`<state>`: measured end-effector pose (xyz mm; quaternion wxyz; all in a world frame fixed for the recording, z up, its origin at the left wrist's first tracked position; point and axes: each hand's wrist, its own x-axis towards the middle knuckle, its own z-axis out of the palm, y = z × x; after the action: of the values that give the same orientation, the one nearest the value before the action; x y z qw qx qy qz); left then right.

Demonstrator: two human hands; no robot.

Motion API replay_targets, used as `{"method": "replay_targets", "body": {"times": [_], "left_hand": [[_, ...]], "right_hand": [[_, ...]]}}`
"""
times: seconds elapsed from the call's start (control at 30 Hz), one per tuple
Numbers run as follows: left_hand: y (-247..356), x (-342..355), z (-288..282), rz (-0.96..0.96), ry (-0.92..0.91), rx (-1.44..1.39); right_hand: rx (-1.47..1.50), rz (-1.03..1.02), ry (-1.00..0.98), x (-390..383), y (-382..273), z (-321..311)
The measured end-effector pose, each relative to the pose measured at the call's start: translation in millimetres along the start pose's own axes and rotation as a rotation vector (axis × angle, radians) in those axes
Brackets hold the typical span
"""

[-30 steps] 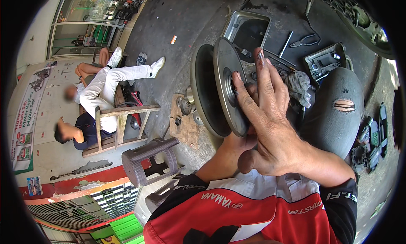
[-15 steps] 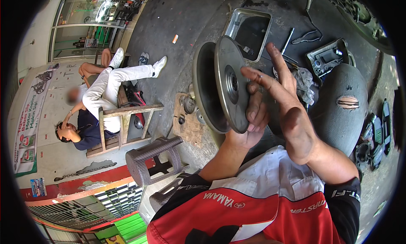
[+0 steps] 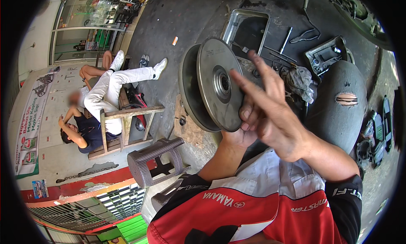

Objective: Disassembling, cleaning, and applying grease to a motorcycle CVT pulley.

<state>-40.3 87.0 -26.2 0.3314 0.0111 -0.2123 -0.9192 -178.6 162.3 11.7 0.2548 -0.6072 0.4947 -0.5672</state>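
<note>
A metal scooter clutch pulley, made of two facing round plates with a bearing hub, is held up in front of my chest. My left hand is closed on its lower edge, with part of the hand hidden behind the plates and my other hand. My right hand is open, fingers stretched out and dark with grease. Its index fingertip is beside the hub; whether it touches the near plate I cannot tell.
Beyond the pulley lie a metal tray, pliers, a parts tray and a grey rag. A cardboard piece and a brown stool are to the left. People rest by a wooden bench.
The pulley has tilted and shifted left, so the near plate's face shows more fully. My right hand has lowered and moved slightly left along with it.
</note>
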Motion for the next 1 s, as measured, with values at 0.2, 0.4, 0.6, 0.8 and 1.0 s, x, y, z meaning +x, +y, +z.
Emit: {"method": "replay_targets", "body": {"times": [0.2, 0.4, 0.6, 0.8, 1.0], "left_hand": [[6, -5, 9, -0.013, 0.185, 0.013], [17, 6, 17, -0.047, 0.369, 0.024], [8, 0, 24, -0.087, 0.555, 0.043], [7, -2, 27, -0.095, 0.711, 0.066], [2, 3, 22, -0.005, 0.352, 0.112]], "right_hand": [[-0.201, -0.150, 0.096, -1, 3, 1], [-0.492, -0.048, 0.006, 16, -27, 3], [-0.692, -0.075, -0.020, 21, -29, -2], [-0.345, -0.054, 0.044, 10, -22, -17], [0.351, 0.303, -0.045, 9, -11, 0]]}}
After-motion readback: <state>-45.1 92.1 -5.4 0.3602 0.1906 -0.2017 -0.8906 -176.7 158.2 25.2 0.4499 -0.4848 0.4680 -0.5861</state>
